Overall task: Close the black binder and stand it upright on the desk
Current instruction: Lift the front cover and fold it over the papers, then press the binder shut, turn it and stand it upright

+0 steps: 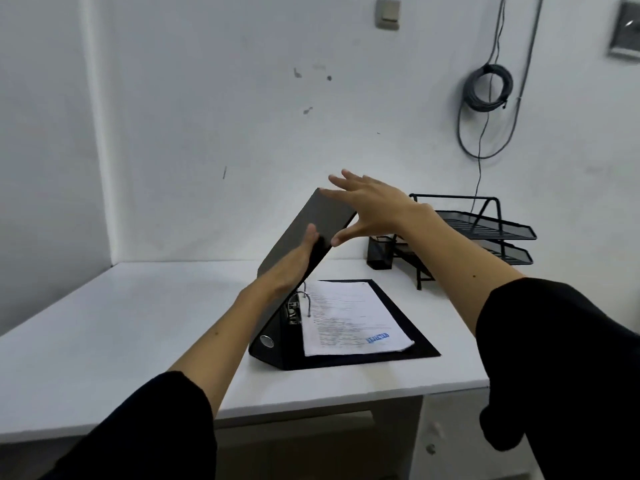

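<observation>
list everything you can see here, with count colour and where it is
binder: one, black, half open on the desk, cover raised
papers: one stack, white, on the binder's rings
desk: one, white, against the wall
letter tray: one, black, two tiers, desk's far right
pen holder: one, black, beside the tray
cable coil: one, dark, hanging on the wall
switch: one, grey, high on the wall
left hand: one, grips the raised cover
right hand: one, fingers spread at the cover's top

matt black binder [304, 230], shiny metal rings [305, 295], smooth white desk [138, 323]
</observation>
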